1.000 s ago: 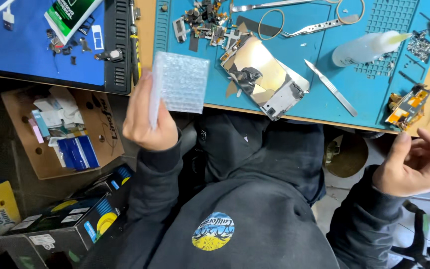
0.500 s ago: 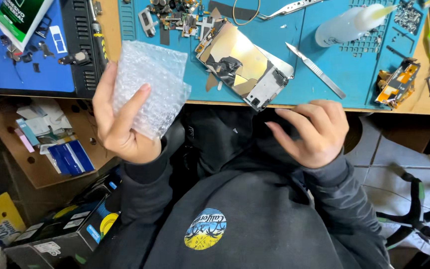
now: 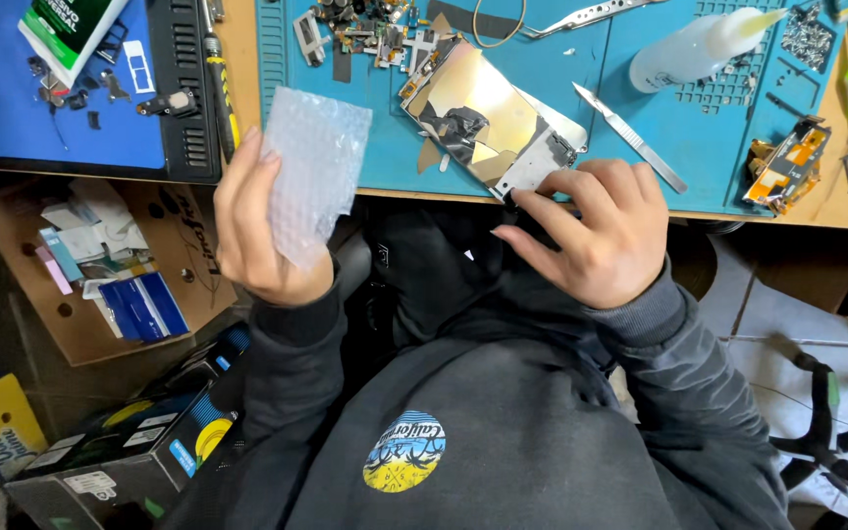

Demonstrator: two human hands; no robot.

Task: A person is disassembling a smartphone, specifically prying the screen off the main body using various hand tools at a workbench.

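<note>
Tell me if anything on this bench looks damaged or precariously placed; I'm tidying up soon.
The dismantled phone frame lies askew, its lower corner at the teal mat's front edge under the right hand. A bare scalpel lies loose beside it, and the squeeze bottle lies on its side. The left hand holds a bubble-wrap pouch.

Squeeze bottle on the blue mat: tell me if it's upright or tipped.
Tipped. The translucent squeeze bottle lies on its side on the blue mat, nozzle pointing toward the upper right.

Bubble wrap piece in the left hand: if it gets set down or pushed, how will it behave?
The bubble wrap piece probably weighs almost nothing: the left hand holds it upright by one edge. It looks floppy, since it curves around the fingers. A push would likely crumple or skid it rather than roll it.
</note>
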